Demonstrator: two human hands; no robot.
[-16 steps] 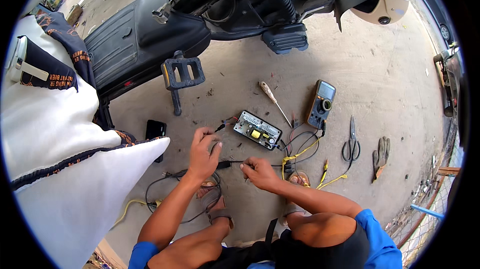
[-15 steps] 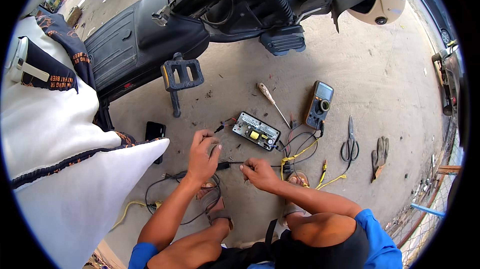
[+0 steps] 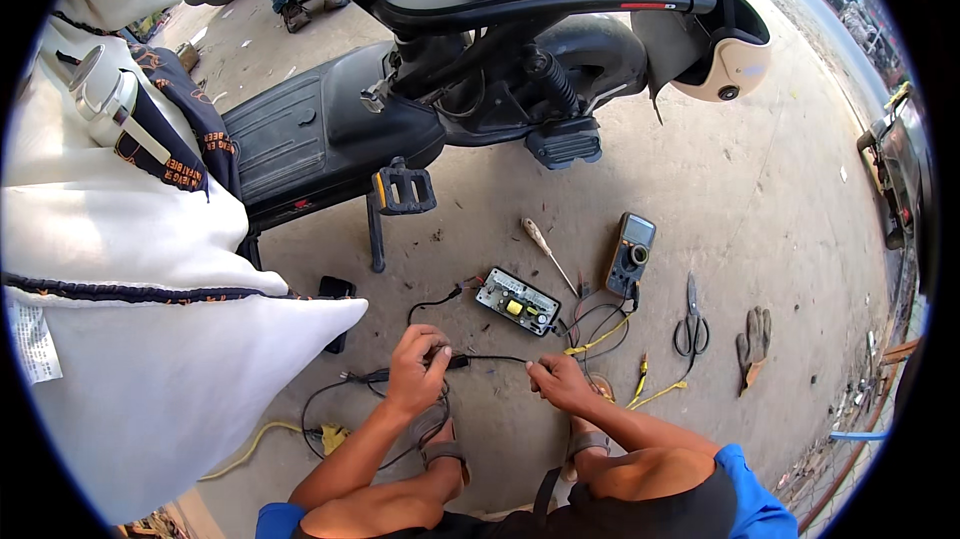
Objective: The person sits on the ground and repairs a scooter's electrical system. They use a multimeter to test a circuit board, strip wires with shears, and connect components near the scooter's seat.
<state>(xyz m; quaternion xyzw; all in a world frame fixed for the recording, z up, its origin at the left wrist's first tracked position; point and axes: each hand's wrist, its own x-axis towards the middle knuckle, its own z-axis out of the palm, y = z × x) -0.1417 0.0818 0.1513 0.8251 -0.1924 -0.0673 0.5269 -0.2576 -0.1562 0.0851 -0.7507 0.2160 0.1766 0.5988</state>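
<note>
In front of me, my left hand (image 3: 418, 371) is closed, fingers curled round a black cable (image 3: 412, 311) that leads up to an opened charger (image 3: 517, 301). That charger's circuit board lies bare, with a yellow part in its middle. Between my hands stretches a black cord (image 3: 497, 358), with a dark connector (image 3: 458, 362) on it beside my left fingers. My right hand (image 3: 562, 381) is closed too, thumb and finger pinching the cord's other end. Its tip is hidden by the fingers.
Beyond the charger lie a screwdriver (image 3: 545, 247) and a multimeter (image 3: 630, 251) with tangled leads. Scissors (image 3: 691, 324) and a glove (image 3: 754, 349) are to the right. A black electric scooter (image 3: 330, 119) stands ahead; a white padded cover (image 3: 150, 379) juts in at left, near a phone (image 3: 338, 314).
My left hand has closed, and the charger's black cable now runs down to it. My right hand has shifted right along the cord. The whole view has tilted up slightly.
</note>
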